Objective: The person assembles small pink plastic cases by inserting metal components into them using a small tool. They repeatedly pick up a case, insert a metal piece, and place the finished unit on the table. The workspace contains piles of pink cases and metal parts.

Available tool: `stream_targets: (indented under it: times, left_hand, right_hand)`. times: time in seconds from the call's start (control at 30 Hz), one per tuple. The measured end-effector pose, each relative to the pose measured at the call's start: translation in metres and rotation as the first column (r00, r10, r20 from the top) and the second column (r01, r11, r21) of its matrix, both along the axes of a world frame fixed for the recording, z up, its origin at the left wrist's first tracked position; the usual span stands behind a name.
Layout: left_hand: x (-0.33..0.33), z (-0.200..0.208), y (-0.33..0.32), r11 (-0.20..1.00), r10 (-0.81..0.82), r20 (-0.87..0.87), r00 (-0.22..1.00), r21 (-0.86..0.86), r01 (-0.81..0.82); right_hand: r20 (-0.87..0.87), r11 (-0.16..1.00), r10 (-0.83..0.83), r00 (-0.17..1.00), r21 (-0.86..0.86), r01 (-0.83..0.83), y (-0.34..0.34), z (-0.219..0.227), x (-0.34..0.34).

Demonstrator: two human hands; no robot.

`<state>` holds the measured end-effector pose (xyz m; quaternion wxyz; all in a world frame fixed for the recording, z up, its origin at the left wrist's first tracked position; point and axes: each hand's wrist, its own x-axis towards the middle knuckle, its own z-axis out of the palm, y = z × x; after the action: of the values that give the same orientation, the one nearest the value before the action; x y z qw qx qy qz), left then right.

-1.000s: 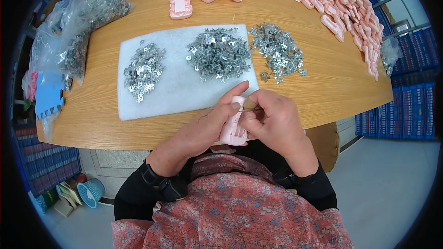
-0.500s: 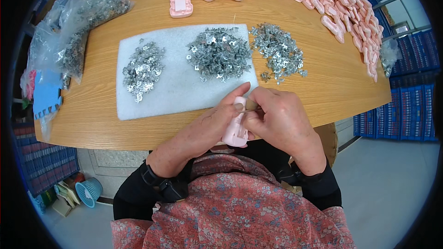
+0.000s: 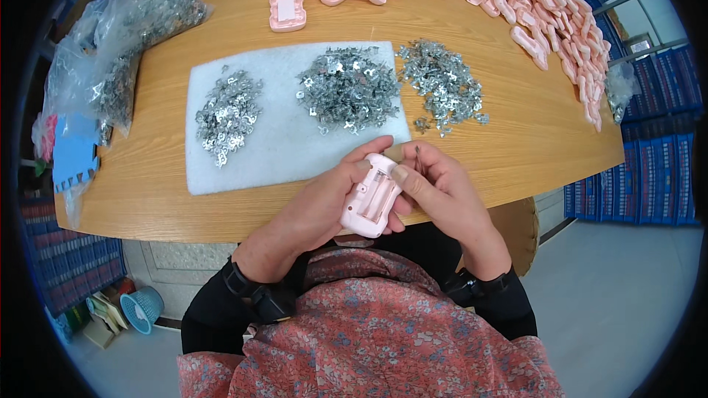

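My left hand [image 3: 313, 206] is closed around a pink plastic casing [image 3: 359, 222], its long battery slot facing up. Against the casing's upper right end, my right hand [image 3: 446, 188] presses its thumb, fingers curled. A small dark metal piece [image 3: 419, 156] sticks up between the right fingers; its exact shape is hard to see. Beyond the hands, a white foam sheet [image 3: 280, 155] bears a smaller heap of metal clips [image 3: 230, 112] at left and a larger metal heap [image 3: 348, 92] at right. Another metal pile [image 3: 446, 88] lies on bare wood beside the sheet.
Many pink casings [image 3: 531, 7] are piled along the far right of the wooden table [image 3: 147, 206]; one single casing [image 3: 287, 10] lies apart. Clear bags of metal parts [image 3: 118, 59] and a blue foam piece [image 3: 74, 151] sit at left. Blue racks [image 3: 627, 184] stand at right.
The casing has turned so its battery slot shows more fully. My right hand has rolled open somewhat and shifted slightly, its thumb now at the casing's upper end.
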<state>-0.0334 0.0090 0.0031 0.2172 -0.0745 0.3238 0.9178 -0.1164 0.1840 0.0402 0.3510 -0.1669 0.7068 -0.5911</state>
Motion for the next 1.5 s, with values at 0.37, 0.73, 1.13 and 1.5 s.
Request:
stream_targets:
  times: [0.37,0.73,1.13,1.5]
  left_hand:
    - [0.005,0.018,-0.002,0.451,-0.203,-0.295,0.934,-0.875,-0.178]
    - [0.005,0.001,-0.006,0.976,0.052,-0.060,0.997,-0.207,-0.064]
    - [0.008,0.009,-0.002,1.000,0.000,0.043,0.999,-0.017,0.001]
    - [0.016,0.011,-0.009,0.999,0.022,0.104,0.994,0.038,-0.026]
  right_hand:
    - [-0.011,1.000,0.007,1.000,-0.013,-0.007,0.008,-0.003,0.006]
    - [0.005,0.975,-0.083,0.997,-0.208,0.082,0.009,0.002,0.008]
    - [-0.284,0.998,0.013,0.959,-0.052,-0.029,0.002,0.000,0.004]
    - [-0.256,0.999,-0.040,0.966,-0.013,0.038,0.013,-0.007,-0.006]
